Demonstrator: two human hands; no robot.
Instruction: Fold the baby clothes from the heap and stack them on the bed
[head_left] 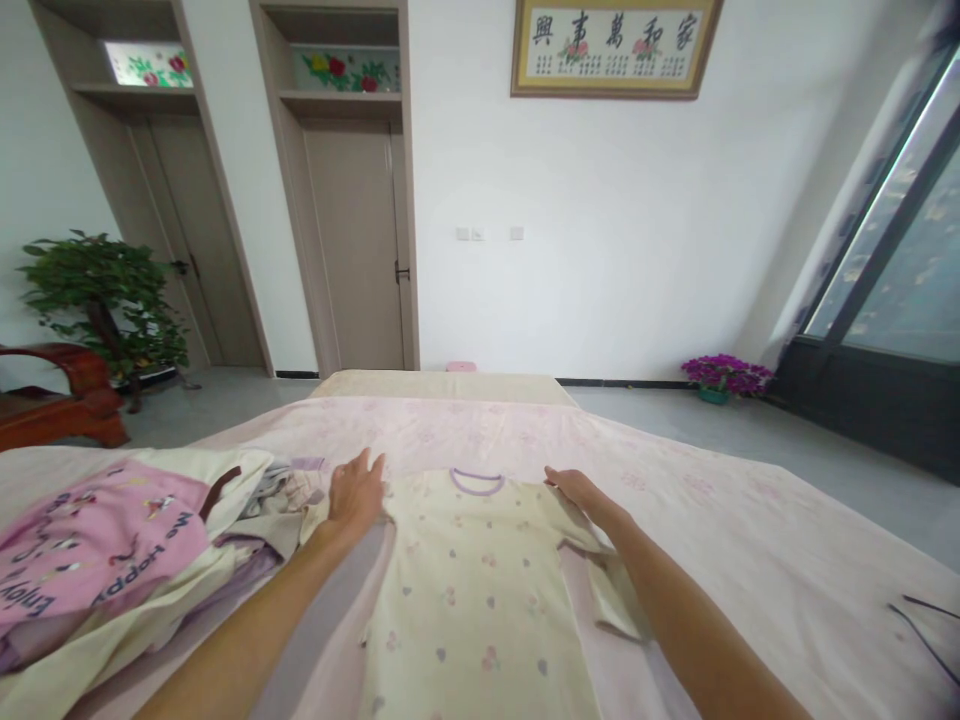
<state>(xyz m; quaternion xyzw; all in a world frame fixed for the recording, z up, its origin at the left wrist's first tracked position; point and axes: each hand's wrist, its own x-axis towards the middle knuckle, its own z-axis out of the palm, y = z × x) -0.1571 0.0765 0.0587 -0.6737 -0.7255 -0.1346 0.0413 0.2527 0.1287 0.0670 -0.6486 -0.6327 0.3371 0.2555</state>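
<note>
A pale yellow child's top point(472, 590) with small hearts and a purple neckband lies flat on the pink bedsheet point(750, 540), neck pointing away from me. My left hand point(358, 493) rests palm down on its left shoulder, fingers spread. My right hand point(581, 490) lies flat on its right shoulder, beside the short sleeve that is folded out to the right. Neither hand grips anything.
A heap of clothes point(112, 560) with a pink printed piece on top lies at my left on the bed. Beyond the bed stand two doors point(360, 240), a potted plant point(105, 300), a wooden chair point(52, 395), purple flowers point(724, 375) and a glass door at right.
</note>
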